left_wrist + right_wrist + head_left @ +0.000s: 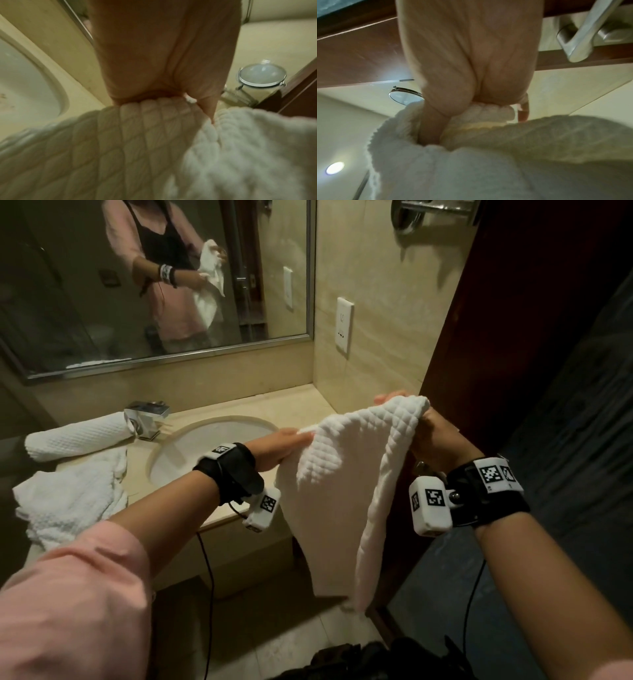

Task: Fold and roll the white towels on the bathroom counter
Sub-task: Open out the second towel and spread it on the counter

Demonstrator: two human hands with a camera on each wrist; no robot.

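Spanning the scene: counter point(239, 405) with sunken sink point(205, 446). Hanging in the air off the counter's right end: white towel point(346, 494). Lying left of the sink: crumpled towel point(68, 501), rolled towel point(75, 436). Pinching the hanging towel's top edge: left hand point(277, 448). Gripping its other corner, fingers curled: right hand point(435, 436).

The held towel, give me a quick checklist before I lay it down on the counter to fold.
1. Left hand grip on the held towel top edge: ok.
2. Right hand grip on the other top corner: ok.
3. Towel hanging flat: not ok, it sags and drapes doubled between the hands.
4. Bare counter behind the towel: ok.
5. Rolled towel out of the way by the faucet: ok.
6. Crumpled towel waiting at the left: ok.
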